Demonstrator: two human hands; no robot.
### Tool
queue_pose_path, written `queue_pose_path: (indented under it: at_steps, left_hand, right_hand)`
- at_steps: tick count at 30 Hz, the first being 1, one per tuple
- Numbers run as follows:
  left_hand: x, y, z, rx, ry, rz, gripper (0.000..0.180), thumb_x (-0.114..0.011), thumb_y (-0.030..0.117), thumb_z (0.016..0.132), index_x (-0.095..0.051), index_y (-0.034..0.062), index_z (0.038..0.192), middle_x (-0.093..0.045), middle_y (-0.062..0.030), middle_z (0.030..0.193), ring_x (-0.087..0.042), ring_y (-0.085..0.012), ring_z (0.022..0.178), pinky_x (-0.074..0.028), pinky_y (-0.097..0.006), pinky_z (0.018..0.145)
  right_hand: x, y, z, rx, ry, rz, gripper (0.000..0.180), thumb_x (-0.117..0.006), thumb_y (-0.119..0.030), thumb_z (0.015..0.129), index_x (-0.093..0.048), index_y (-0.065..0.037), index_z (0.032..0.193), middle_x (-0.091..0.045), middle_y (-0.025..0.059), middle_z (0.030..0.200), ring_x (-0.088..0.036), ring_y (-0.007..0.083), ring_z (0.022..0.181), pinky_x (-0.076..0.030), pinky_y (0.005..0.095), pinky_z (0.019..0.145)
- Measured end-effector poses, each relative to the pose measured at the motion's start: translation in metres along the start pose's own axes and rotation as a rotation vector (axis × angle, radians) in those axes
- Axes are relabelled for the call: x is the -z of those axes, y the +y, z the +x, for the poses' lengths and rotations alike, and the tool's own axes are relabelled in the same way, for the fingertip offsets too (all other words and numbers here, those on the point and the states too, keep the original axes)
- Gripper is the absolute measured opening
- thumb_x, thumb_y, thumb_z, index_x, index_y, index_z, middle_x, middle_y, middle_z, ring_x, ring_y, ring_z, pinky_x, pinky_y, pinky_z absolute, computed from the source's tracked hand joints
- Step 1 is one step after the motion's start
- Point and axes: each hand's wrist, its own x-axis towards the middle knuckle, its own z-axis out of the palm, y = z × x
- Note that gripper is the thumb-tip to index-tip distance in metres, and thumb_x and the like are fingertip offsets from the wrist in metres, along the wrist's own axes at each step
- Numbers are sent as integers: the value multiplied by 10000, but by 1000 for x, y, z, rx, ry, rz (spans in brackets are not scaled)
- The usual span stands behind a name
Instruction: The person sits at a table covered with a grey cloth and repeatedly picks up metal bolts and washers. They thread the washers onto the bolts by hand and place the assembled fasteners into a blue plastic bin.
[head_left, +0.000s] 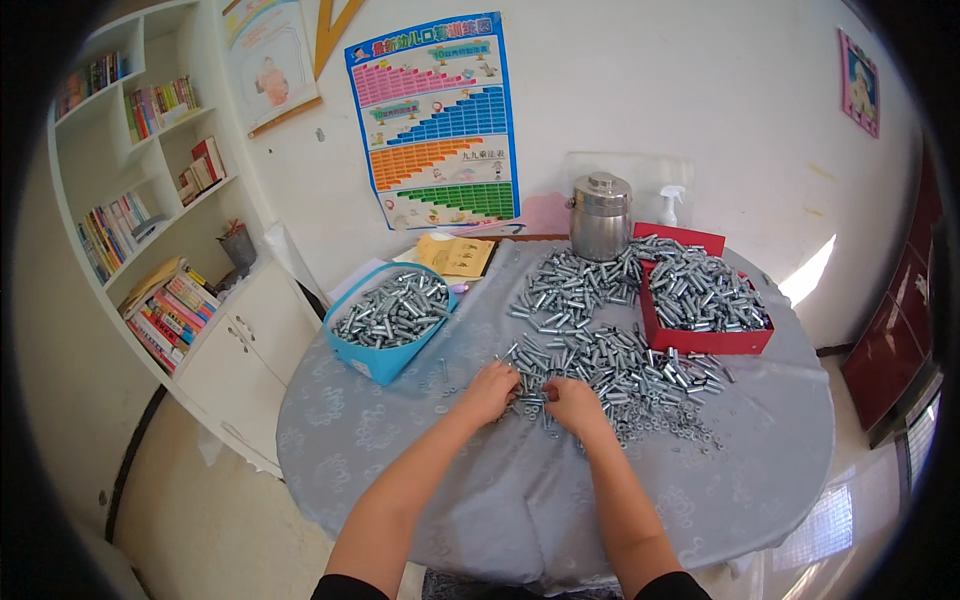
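Observation:
Both hands work at the near left edge of a loose pile of silvery metal bolts with sleeves (625,362). My left hand (490,392) is closed, its fingertips drawn together among the bolts; what they grip is too small to make out. Close to its right, my right hand (573,404) is also closed, with thumb and fingers pinched over the pile's edge. Its fingers hide whatever is between them. Small nuts and washers (670,422) lie scattered right of my right hand. A single bolt (444,370) lies left of my left hand.
A light blue basket (375,364) full of bolts stands at the left. At the right, a red box (712,343) is heaped with bolts, beside another bolt pile (570,285). Behind stand a steel canister (600,225) and a spray bottle (671,205). Papers (455,256) lie at the back left.

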Motion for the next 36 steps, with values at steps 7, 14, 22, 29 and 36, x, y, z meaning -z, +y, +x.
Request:
queue_pose_path:
  at_steps: [7,14,22,29,36]
  left_hand:
    - [-1,-6,-41,390,268,-670,162,-659,84,718,-603,6,849,-596,-81,856,-565,-180,785,-454,-287,660]
    - [23,14,-83,582,323,-1337,187,-606,98,805,-579,-13,954,-621,-67,846,-572,-112,695,-483,-238,602]
    - [7,38,-128,553,584,-1040,194,-626,96,787,-596,-5,950,-590,-31,826,-521,-74,689,-444,-214,589]
    - [2,43,-137,461,682,-743,171,-656,59,726,-619,29,890,-571,-28,779,-471,-100,645,-377,-213,528]
    - [9,43,-139,369,630,-535,181,-666,39,686,-622,36,861,-586,-53,811,-507,-177,702,-402,-271,608]
  right_hand:
    - [-5,-7,5,36,54,422,231,-656,-52,678,-626,-1,902,-644,116,805,-621,184,726,-486,269,666]
    - [-22,-25,4,-30,-169,1025,205,-611,-53,785,-592,-21,986,-621,54,875,-594,105,751,-482,216,627]
    - [-46,-50,-14,75,-267,921,199,-622,-79,787,-606,-27,979,-580,-7,824,-523,54,716,-426,180,620]
    - [-64,-57,-31,204,-84,793,137,-664,-61,739,-635,-32,870,-577,13,825,-521,81,725,-424,200,623]
    - [-59,-70,-41,351,-103,516,148,-590,-49,766,-621,-35,910,-564,66,851,-554,173,748,-444,246,635]
